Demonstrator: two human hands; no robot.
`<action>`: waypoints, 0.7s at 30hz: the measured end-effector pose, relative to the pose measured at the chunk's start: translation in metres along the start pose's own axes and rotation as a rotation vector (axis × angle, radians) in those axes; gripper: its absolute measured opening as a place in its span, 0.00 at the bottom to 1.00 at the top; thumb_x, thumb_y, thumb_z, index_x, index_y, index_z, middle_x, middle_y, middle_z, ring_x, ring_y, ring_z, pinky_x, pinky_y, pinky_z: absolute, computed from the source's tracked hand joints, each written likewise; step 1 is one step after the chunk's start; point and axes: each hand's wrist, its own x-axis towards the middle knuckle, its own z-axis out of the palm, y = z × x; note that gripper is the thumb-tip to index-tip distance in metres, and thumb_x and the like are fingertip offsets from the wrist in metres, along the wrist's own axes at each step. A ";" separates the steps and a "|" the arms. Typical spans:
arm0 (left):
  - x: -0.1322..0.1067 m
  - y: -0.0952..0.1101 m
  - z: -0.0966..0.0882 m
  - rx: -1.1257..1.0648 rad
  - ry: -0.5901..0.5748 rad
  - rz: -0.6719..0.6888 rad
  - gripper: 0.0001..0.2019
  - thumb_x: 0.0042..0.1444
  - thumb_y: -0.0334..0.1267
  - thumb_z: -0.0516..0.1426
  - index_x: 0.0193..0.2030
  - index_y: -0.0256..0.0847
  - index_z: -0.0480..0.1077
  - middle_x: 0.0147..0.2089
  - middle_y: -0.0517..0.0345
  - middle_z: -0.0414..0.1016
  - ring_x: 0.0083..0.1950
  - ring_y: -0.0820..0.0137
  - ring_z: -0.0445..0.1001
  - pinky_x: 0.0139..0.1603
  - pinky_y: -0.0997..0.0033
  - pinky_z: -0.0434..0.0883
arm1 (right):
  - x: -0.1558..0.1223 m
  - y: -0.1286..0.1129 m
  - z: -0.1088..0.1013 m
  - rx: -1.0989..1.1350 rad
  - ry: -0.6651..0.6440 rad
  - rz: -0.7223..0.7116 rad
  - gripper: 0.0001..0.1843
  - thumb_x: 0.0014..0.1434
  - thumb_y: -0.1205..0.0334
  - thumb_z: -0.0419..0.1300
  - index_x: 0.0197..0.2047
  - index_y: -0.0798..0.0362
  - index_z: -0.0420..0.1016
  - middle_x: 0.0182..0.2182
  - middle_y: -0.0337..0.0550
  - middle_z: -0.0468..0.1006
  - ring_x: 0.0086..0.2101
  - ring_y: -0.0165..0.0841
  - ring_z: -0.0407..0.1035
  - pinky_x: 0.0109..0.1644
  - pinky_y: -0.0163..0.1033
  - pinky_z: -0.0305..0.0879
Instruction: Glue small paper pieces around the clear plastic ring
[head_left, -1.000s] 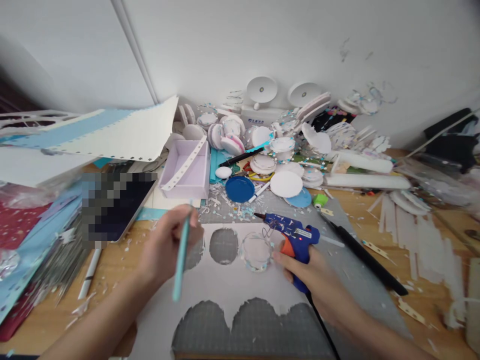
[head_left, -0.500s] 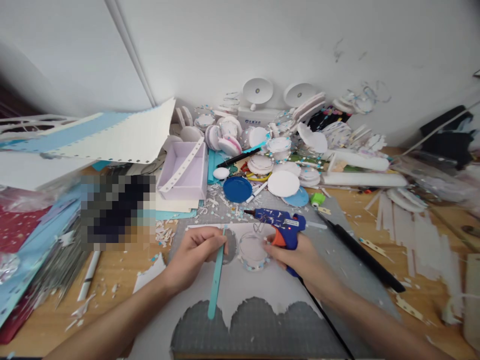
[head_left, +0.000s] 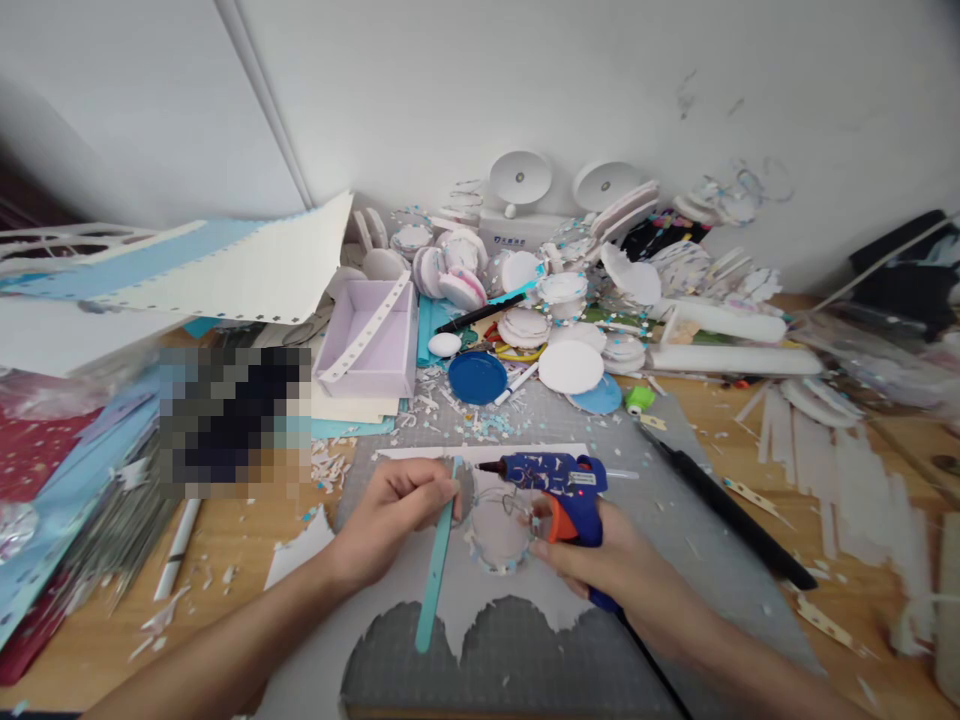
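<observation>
My left hand (head_left: 390, 515) is closed on a long teal strip (head_left: 434, 572) that hangs down toward me over the white sheet (head_left: 495, 590) with round cutouts. My right hand (head_left: 600, 555) grips a blue glue gun (head_left: 559, 480) with an orange trigger, its nozzle pointing left toward my left fingers. Between the two hands sits a small clear round ring (head_left: 495, 530) with speckled edging, resting on the sheet. The sheet lies on a grey cutting mat (head_left: 675, 520).
Behind the mat lie a dark blue lid (head_left: 478, 377), white discs (head_left: 571, 367), a lilac box (head_left: 371, 345) and a heap of round foam pieces (head_left: 465, 265). A black rod (head_left: 724, 510) runs along the mat's right edge. Paper stacks (head_left: 82, 450) crowd the left; white strips (head_left: 832, 460) lie right.
The glue gun has swung left and come nearer, its nozzle now close to my left fingers. My left hand has dropped from mid-air to the sheet with the teal strip.
</observation>
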 end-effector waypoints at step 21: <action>-0.008 0.012 0.010 0.280 -0.109 -0.139 0.17 0.56 0.45 0.53 0.22 0.35 0.67 0.18 0.64 0.51 0.21 0.76 0.50 0.22 0.74 0.49 | 0.005 -0.004 -0.025 -0.585 0.422 -0.539 0.06 0.44 0.59 0.57 0.20 0.50 0.64 0.15 0.36 0.68 0.17 0.30 0.63 0.21 0.34 0.58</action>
